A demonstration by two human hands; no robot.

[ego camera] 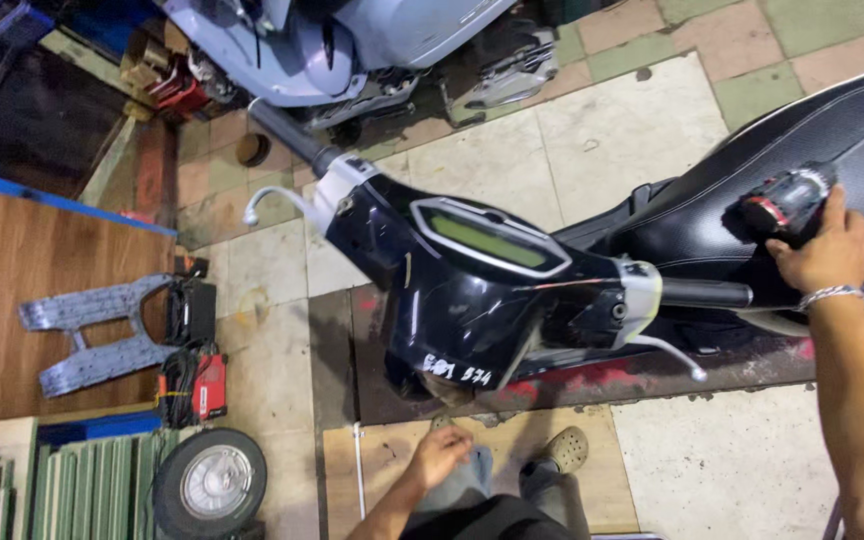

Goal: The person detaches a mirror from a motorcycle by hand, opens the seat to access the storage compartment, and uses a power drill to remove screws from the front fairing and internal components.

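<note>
From the head view, the right hand [824, 252] rests on the black scooter seat [742, 200], its fingers closed around a dark power driver with a red band [787, 202], while the left hand [439, 456] hangs loose and empty below the dark blue handlebar cowl [472, 290], which bears a white handwritten mark on its lower edge and a grey-rimmed display panel [487, 240] on top. Left of the scooter, a red and black case [197, 385], a grey plastic panel [92, 335] and a small wheel [210, 482] crowd the floor, whereas pale tiles [722, 460] lie open at lower right.
</note>
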